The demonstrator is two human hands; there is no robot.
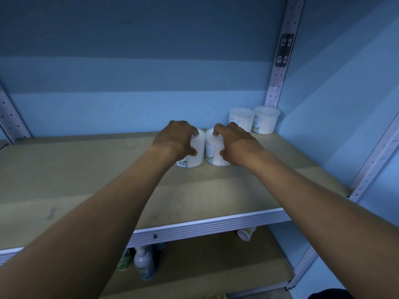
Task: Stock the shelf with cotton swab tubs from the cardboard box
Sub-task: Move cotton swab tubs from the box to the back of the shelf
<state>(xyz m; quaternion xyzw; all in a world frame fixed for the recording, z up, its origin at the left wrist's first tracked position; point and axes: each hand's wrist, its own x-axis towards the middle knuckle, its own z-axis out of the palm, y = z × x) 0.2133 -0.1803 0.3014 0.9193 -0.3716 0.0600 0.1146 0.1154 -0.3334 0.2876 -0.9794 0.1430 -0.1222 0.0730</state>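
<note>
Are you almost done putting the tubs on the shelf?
Not sure yet. Two tubs already stand in the back right corner of the shelf. The left hand holds a third tub and the right hand a fourth tub, side by side on the board. Most of the shelf is bare, and the box is out of view, so I can't tell how many remain.

The picture is dim and looks very blue. A soft lighter patch falls on the shelf board. Edges bend outward. The bottles underneath look dark and blurry.
</note>
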